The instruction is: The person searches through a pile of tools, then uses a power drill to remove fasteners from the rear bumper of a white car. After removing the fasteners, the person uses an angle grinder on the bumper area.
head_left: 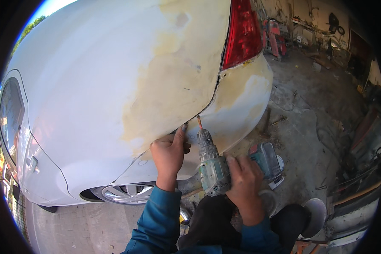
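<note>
My right hand [244, 182] grips a cordless drill [213, 167] with a grey-green body and a battery pack [266, 158]. Its bit [199, 122] points up at the seam between the white car's rear quarter panel [114, 76] and the rear bumper [241, 106]. My left hand [169, 154] presses on the lower edge of the panel just left of the bit, with the thumb beside the seam. Yellowish body filler [178, 80] covers the panel and the bumper corner. Both sleeves are teal.
A red tail light [243, 34] sits above the bumper. The rear wheel [127, 192] shows below the panel. Cracked concrete floor [309, 110] lies to the right, with tools scattered on it. Shelves and workshop clutter [317, 34] fill the far right.
</note>
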`<state>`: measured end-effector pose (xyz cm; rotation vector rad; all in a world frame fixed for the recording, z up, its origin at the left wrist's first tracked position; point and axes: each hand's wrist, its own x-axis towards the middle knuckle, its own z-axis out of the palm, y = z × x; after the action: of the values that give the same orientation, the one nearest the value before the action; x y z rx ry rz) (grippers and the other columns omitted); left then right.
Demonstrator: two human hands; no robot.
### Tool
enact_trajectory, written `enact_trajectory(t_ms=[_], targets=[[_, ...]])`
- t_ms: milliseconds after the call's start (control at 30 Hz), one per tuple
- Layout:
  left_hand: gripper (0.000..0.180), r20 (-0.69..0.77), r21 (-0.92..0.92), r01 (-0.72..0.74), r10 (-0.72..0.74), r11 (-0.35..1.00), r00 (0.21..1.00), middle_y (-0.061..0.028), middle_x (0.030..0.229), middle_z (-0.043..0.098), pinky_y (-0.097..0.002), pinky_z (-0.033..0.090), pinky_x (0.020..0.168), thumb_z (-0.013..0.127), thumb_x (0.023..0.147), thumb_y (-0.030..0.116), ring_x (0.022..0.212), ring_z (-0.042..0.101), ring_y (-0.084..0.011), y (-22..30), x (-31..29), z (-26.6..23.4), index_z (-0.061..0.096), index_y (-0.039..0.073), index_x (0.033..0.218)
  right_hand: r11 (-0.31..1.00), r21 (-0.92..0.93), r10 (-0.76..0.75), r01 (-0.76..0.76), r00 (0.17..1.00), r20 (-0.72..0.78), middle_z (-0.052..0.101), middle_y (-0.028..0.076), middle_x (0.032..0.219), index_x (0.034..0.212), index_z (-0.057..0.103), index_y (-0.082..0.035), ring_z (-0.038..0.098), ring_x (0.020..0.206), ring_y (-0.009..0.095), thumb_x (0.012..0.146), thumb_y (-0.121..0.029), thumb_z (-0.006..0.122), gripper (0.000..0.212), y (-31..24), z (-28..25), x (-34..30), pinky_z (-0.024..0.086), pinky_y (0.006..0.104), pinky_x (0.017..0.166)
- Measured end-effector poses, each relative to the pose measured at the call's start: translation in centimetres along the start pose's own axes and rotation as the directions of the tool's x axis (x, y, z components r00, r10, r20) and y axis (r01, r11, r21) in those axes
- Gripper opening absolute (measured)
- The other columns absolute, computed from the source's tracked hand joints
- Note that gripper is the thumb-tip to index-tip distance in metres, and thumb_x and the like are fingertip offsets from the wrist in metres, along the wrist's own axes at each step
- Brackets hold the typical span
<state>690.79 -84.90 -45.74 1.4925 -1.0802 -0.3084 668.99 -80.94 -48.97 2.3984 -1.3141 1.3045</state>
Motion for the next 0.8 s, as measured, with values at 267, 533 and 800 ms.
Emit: enact_trajectory(t_ms=[267, 533, 800], targets=[[0.051, -0.008, -0.004, -0.075, 0.075, 0.997, 0.997, -0.0116, 0.061, 0.073, -0.0300, 0.055, 0.051, 0.075, 0.106, 0.032, 0.050, 0.069, -0.0153, -0.7, -0.3, 0.0, 0.076, -0.006, 0.073, 1.000, 0.005, -0.001, 0.001, 1.000, -0.010, 0.061, 0.012, 0.096, 0.123, 0.073, -0.006, 0.066, 0.087, 0.037, 0.080, -0.004, 0.075, 0.044, 1.2, 2.1, -0.9, 0.053, 0.0482, 0.075], [0.049, 0.057, -0.053, 0.011, -0.008, 0.999, 0.998, -0.0121, 0.064, 0.073, -0.0309, 0.056, 0.053, 0.075, 0.106, 0.033, 0.054, 0.071, -0.0162, -1.3, -0.5, -1.0, 0.077, -0.007, 0.079, 0.737, 0.522, 0.496, -0.429, 0.868, 0.014, 0.077, 0.020, 0.100, 0.111, 0.073, 0.002, 0.078, 0.092, 0.035, 0.080, -0.011, 0.091, 0.038, 2.4, 4.4, -6.5, 0.060, 0.0454, 0.082], [0.044, -0.043, -0.088, 0.072, -0.076, 0.993, 0.996, -0.0124, 0.065, 0.073, -0.0309, 0.057, 0.053, 0.076, 0.106, 0.029, 0.057, 0.072, -0.0173, -2.7, -1.0, -4.0, 0.076, -0.008, 0.082, 0.696, 0.458, 0.639, -0.553, 0.768, -0.045, 0.077, 0.021, 0.101, 0.106, 0.073, 0.006, 0.077, 0.088, 0.033, 0.085, -0.014, 0.091, 0.034, 4.7, 6.4, -10.5, 0.059, 0.0457, 0.081]])
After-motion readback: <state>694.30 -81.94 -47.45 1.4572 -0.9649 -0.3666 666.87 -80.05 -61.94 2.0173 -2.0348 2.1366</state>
